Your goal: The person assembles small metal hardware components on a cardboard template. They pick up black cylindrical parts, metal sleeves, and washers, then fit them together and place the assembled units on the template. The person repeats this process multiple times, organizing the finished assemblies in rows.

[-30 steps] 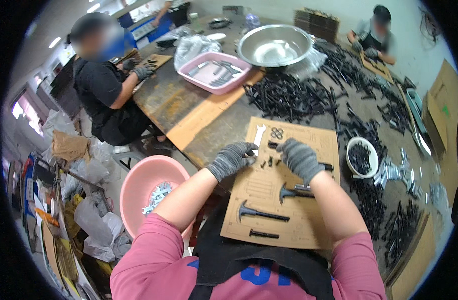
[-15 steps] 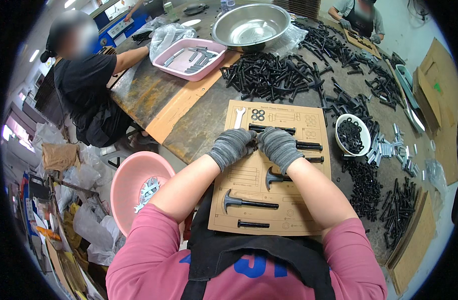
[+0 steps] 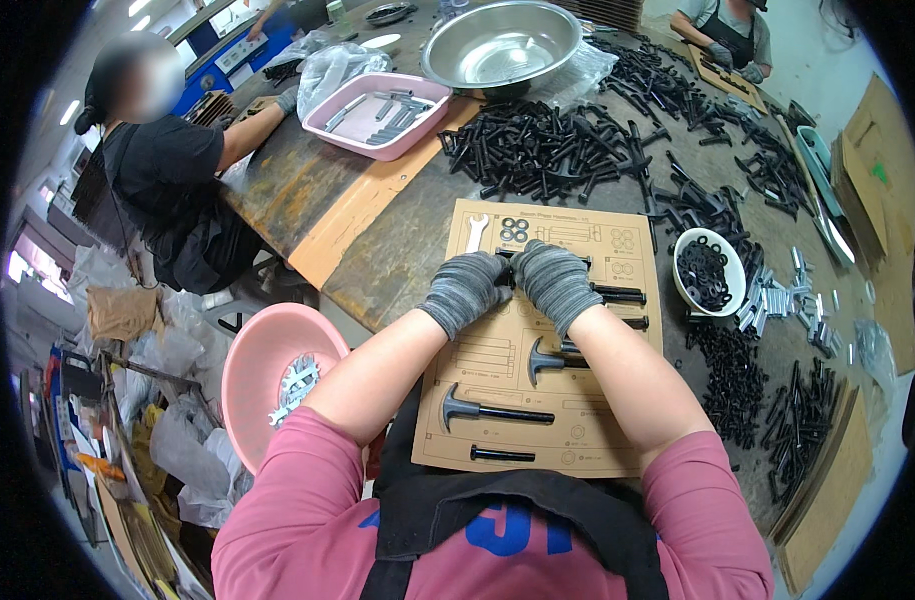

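In front of me lies a brown cardboard sheet (image 3: 617,440) printed with part outlines. My left hand (image 3: 464,290), in a grey knit glove, is closed over its upper middle, fingertips pinched around something dark and small. My right hand (image 3: 552,285), also gloved, is closed beside it, its fingers covering part of a black bolt near the top. What they grip is mostly hidden. A silver open-end wrench (image 3: 476,232) and several black rings (image 3: 514,230) lie above. Other black bolts (image 3: 617,294) and a T-headed black bolt (image 3: 497,411) lie on the sheet.
A white bowl of black rings (image 3: 734,270) stands right of the sheet. Beyond are a heap of black bolts (image 3: 547,155), a steel basin (image 3: 502,50) and a pink tray (image 3: 377,150). A pink basin (image 3: 245,385) holds wrenches at left. Two co-workers sit around the table.
My right hand has shifted slightly up and left, its back now turned more upward. My left hand stays nearly in place. The left co-worker's arm has moved.
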`<state>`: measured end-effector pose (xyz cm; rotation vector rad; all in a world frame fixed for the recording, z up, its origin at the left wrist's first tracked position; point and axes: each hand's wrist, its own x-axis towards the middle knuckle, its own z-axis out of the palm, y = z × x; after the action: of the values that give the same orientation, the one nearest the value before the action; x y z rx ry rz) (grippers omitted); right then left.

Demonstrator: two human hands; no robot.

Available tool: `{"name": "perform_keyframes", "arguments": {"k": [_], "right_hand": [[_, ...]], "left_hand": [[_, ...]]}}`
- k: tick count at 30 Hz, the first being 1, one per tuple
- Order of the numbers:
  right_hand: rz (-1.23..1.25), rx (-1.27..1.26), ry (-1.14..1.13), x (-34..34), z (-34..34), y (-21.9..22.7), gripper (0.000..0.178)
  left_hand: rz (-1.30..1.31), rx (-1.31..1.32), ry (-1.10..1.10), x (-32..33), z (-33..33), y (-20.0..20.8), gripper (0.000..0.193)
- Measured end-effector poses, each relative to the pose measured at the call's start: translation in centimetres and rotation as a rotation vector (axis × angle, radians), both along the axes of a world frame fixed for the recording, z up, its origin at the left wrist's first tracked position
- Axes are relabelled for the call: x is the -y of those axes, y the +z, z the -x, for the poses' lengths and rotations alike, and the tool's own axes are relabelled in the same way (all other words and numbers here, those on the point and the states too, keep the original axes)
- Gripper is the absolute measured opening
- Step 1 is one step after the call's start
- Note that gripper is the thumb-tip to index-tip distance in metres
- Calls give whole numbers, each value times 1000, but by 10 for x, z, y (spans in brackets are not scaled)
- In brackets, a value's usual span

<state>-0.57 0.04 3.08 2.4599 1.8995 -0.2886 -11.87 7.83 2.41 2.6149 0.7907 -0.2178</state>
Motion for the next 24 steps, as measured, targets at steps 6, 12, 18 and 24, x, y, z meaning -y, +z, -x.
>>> {"name": "perform_keyframes", "arguments": {"k": [6, 12, 18, 24], "right_hand": [[-306, -59, 9, 33, -17, 5, 14], [-649, -253, 41, 124, -42, 27, 12], [-671, -216, -137, 196, -43, 22, 15], [-614, -159, -249, 238, -33, -2, 24]], "left_hand": [[69, 151, 89, 5, 12, 21, 34], [-113, 184, 336, -22, 19, 10, 38], [-198, -9, 383, -13, 0, 14, 39], [-174, -15, 414, -10, -4, 15, 38]]}}
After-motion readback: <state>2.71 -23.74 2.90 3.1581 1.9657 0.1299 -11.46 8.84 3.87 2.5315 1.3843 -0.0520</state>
